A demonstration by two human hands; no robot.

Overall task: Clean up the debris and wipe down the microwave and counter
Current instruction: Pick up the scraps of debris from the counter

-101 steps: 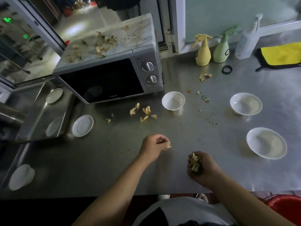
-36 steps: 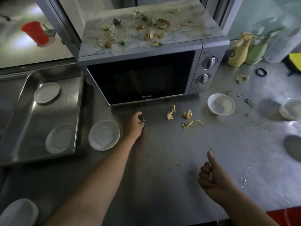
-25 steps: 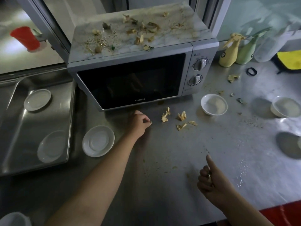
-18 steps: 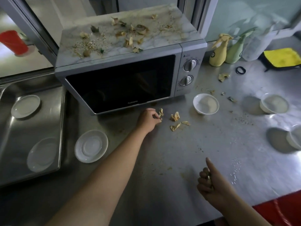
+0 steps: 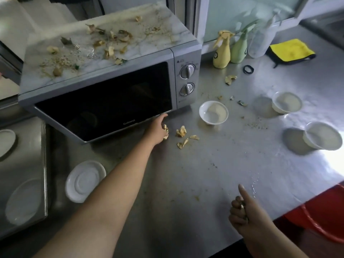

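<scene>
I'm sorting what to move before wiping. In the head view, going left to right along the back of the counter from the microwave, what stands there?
microwave → yellow spray bottle → green spray bottle → clear spray bottle → yellow cloth.

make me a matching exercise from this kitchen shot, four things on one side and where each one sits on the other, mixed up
Things:
1. yellow cloth
2. saucer
3. black ring
4. dry scraps

Places:
A. on top of the microwave
B. on the counter just in front of the spray bottles
C. far right corner of the counter, beside the clear bottle
D. on the counter left of the person's left forearm

Pairs: 1-C, 2-D, 3-B, 4-A
</scene>
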